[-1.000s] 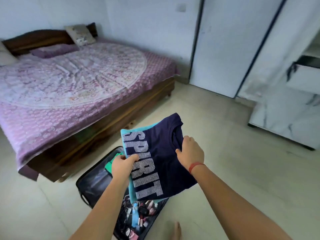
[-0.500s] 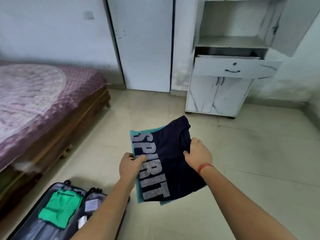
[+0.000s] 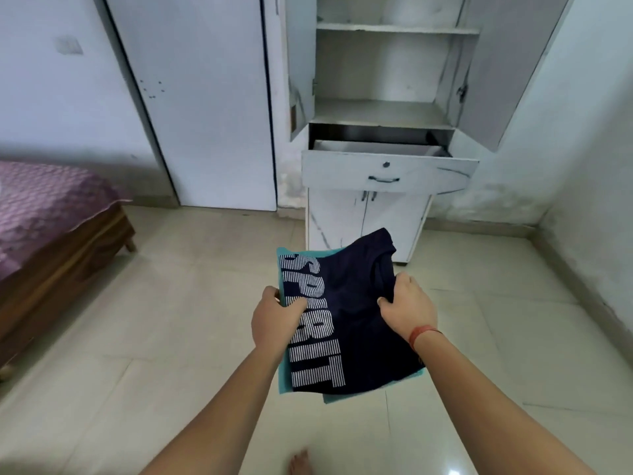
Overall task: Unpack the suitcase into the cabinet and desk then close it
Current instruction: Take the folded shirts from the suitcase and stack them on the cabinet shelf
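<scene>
Holding a folded navy shirt (image 3: 363, 323) stacked on a folded teal cloth (image 3: 283, 378), both hands carry the pile mid-frame, above the floor (image 3: 164, 320). Left hand (image 3: 274, 320) grips the pile's 9 o'clock edge, thumb on top by the white SPIRIT print, fingers hidden under. Right hand (image 3: 407, 310) grips at 3 o'clock, thumb pinching navy cloth near the collar, fingers hidden under. Hands are apart, one per side. Red band (image 3: 421, 334) on the right wrist.

White cabinet (image 3: 383, 111) at 12 o'clock from the pile, upper doors swung open, shelves showing. Drawer (image 3: 387, 169) is pulled out below the shelves, dark handle on its front; the two lower doors are shut. White door (image 3: 205, 97) at 11 o'clock, beside the cabinet. Bed (image 3: 51, 228) at 9 o'clock, purple cover, wooden frame. Bare foot (image 3: 299, 462) at 6 o'clock, on the tiles.
</scene>
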